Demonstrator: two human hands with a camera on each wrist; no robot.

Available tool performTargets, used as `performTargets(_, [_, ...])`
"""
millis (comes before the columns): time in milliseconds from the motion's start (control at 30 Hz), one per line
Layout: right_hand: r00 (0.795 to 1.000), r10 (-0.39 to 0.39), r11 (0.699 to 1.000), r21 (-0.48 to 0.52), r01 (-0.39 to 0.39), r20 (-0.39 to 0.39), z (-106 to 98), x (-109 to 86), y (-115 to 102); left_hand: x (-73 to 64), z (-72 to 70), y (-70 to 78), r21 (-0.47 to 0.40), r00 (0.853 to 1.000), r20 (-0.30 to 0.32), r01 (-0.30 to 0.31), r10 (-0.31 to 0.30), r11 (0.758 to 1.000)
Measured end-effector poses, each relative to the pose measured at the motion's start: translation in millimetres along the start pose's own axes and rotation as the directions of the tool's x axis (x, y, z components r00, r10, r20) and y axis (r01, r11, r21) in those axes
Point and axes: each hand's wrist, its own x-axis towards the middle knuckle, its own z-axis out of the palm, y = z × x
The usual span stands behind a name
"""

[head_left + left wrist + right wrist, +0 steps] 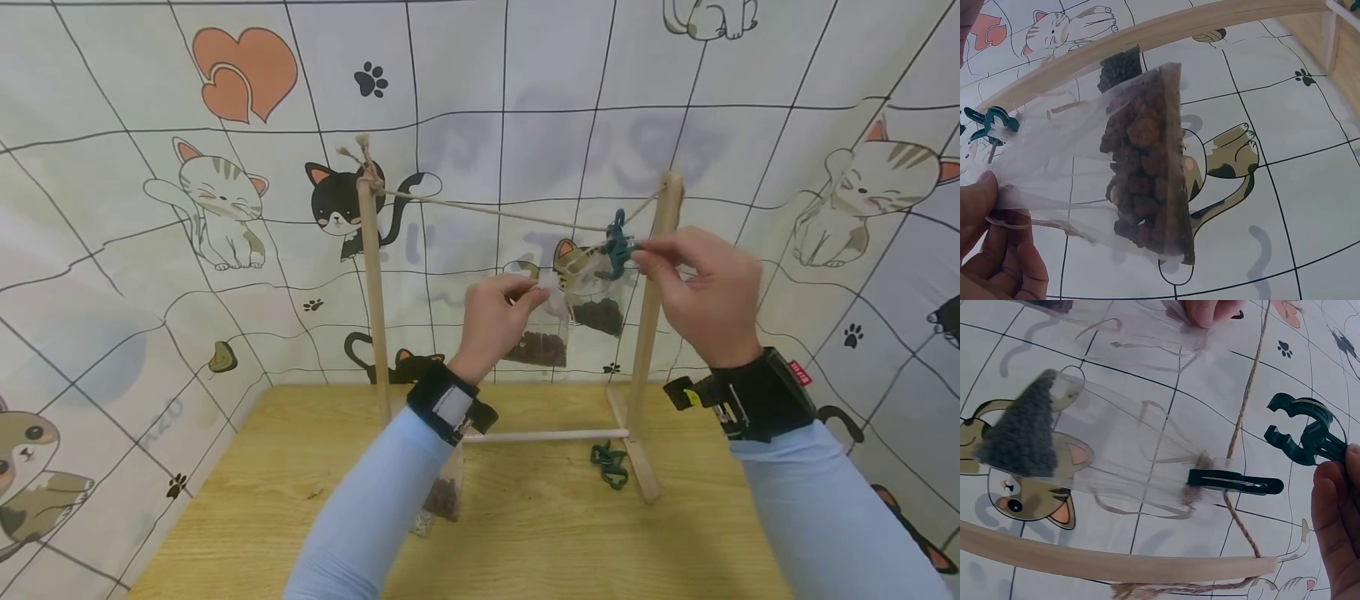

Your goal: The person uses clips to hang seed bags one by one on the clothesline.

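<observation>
My left hand (495, 321) pinches the gathered top of a sheer drawstring bag (1147, 162), whose lower part is filled with reddish-brown lumps. Between the fingertips of my right hand (708, 292) is a green clip (1300, 431); its jaws stand apart, close to the twine line (1247, 403) but off it. A second sheer bag (1122, 425), with dark grains at its bottom, hangs from the line by another green clip (1235, 481) near the right post. The left hand's bag is in front and to the left of that hanging bag.
A wooden frame with a left post (372, 292), a right post (651, 325) and a low crossbar (547, 436) stands on the wood-grain table (540, 533). Loose green clips (609, 465) lie by its right foot. Another filled bag (444, 497) lies partly behind the left forearm.
</observation>
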Motion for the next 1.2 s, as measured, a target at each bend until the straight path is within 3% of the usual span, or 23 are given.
performTargets(200, [1.0,-0.024,1.0,0.012,0.024,0.006,7,23.0,0,17.2,0.2,4.7,0.006,0.997,0.013,0.072,-0.072,0.997])
performTargets(467, [0.999,-0.002,0.999,0.054,-0.001,0.046,17,41.7,2,35.0,3.1,12.0,-0.002,0.986,0.023,0.163,-0.163,0.987])
performTargets(700, [0.995,-0.015,1.0,0.005,0.014,0.096,26,46.0,11,44.0,6.8,10.2,-0.016,0.97,0.053,0.238,-0.237,0.971])
performTargets(933, [0.984,0.011,0.999,-0.05,-0.002,0.178,31,52.9,13,54.6,10.0,6.5,-0.022,0.942,0.091,0.325,-0.322,0.945])
performTargets(1033, [0.973,0.04,0.997,-0.071,-0.025,0.227,33,56.7,14,59.4,10.5,7.1,-0.022,0.938,0.093,0.336,-0.333,0.942])
performTargets(1200, [0.952,0.068,0.996,-0.082,-0.046,0.298,36,64.2,15,66.7,8.6,11.2,-0.034,0.949,0.099,0.305,-0.3,0.952])
